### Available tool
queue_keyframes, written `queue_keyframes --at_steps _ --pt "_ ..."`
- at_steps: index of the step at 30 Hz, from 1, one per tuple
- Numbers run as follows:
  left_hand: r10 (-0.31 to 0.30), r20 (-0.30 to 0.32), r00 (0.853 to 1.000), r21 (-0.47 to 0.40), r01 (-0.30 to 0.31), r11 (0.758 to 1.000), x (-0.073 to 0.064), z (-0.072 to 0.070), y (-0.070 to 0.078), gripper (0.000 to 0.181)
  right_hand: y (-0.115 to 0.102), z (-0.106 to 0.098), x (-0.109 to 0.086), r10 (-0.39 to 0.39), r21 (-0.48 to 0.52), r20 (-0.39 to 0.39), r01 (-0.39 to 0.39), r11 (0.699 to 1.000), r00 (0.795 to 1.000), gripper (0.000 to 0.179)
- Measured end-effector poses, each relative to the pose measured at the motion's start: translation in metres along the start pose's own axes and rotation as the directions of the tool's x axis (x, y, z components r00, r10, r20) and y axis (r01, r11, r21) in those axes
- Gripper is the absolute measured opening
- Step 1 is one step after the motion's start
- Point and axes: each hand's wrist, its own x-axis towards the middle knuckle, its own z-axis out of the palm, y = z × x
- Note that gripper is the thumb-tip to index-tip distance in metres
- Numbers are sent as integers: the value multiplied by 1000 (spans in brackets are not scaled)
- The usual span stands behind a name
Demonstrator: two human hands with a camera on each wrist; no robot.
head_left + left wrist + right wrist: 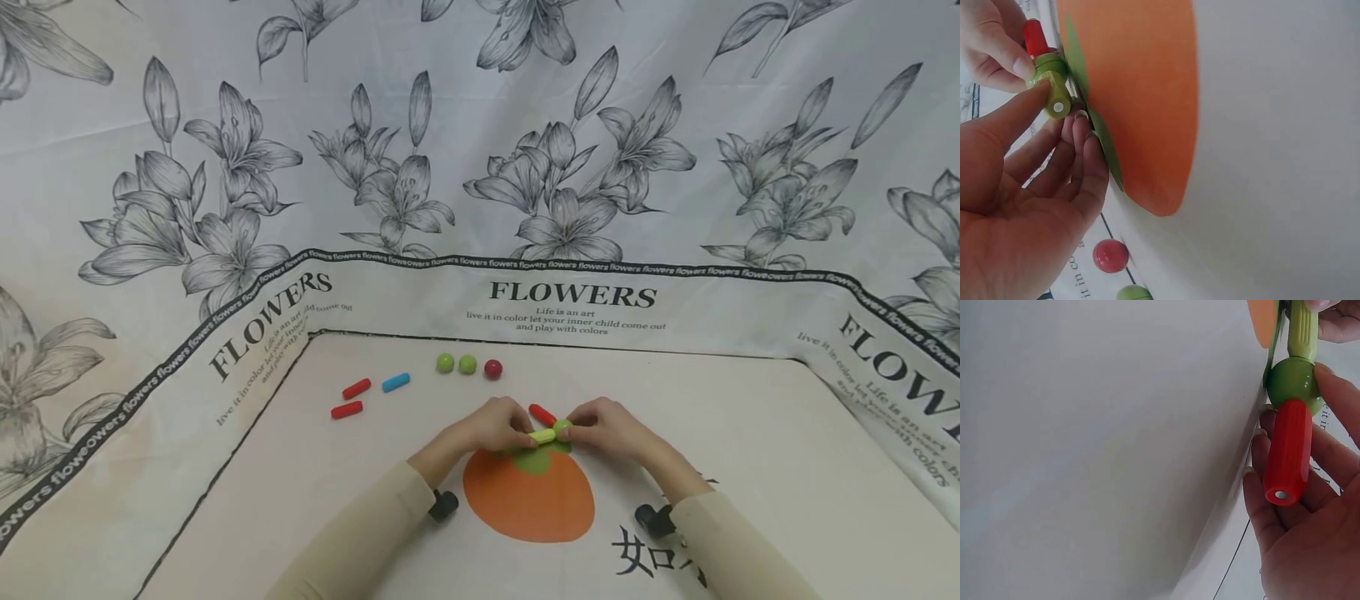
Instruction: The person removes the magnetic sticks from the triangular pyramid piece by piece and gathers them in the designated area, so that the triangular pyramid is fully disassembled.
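My left hand (501, 423) pinches a yellow-green rod (542, 437) between thumb and fingers. A green ball (1286, 382) touches the rod's other end, and my right hand (609, 427) holds that ball at its fingertips. From the ball a red rod (1289, 450) sticks out at an angle, a silvery disc in its end; in the head view it points away from me. The left wrist view shows a pale disc in the near end of the yellow-green rod. Both hands are close together at the top of a printed orange fruit (528, 500) on the cloth.
Farther back on the cloth-covered table (405, 500) sit two green balls (445, 362) and a dark red ball (492, 369). To their left lie a blue rod (396, 382) and two red rods (347, 410). Flower-printed cloth (562, 208) hangs behind the table.
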Motion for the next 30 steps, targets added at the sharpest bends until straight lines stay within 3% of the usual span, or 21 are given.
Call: queue_keyframes --at_steps 9,14,19,23,30 --pt "33 37 999 -9 -33 999 -7 -4 -9 8 1 1 1 35 -7 4 -35 999 999 23" --pt "38 -35 999 -17 -39 999 -25 -17 -18 8 2 0 2 42 -18 -7 -42 999 999 24" --pt "-35 -145 989 -3 35 999 -50 -44 -41 13 3 2 3 60 -25 -11 -60 998 998 25" --pt "-135 -256 957 -11 137 990 -69 -68 -62 16 3 1 2 56 -24 -11 -57 998 998 27" --pt "-254 -407 877 43 297 954 -92 -95 -95 19 2 2 3 36 -13 -6 -36 999 999 26"
